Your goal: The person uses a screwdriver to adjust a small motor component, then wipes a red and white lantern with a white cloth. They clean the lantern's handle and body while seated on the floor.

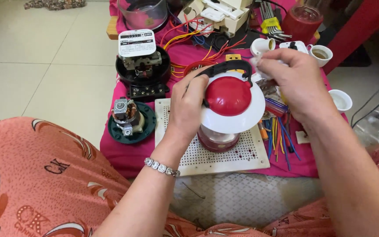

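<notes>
A small lantern-like lamp point(229, 98) with a red dome top, a white round brim, a black carry handle and a dark red base stands on a white perforated board point(246, 156). My left hand point(188, 107) grips the left side of its top, fingers on the brim and handle. My right hand point(292, 83) is at the lamp's right rear, pinching a small white piece next to the handle's end; what that piece is cannot be made out.
An opened black electric meter point(142, 66) and a green-based motor part point(130, 118) lie left on the pink cloth point(119, 151). Coloured wires point(279, 136), white lamp sockets point(341, 100), hex keys point(270, 19) and a red jar point(302, 19) crowd the right and back. My patterned knee point(36, 175) is at left.
</notes>
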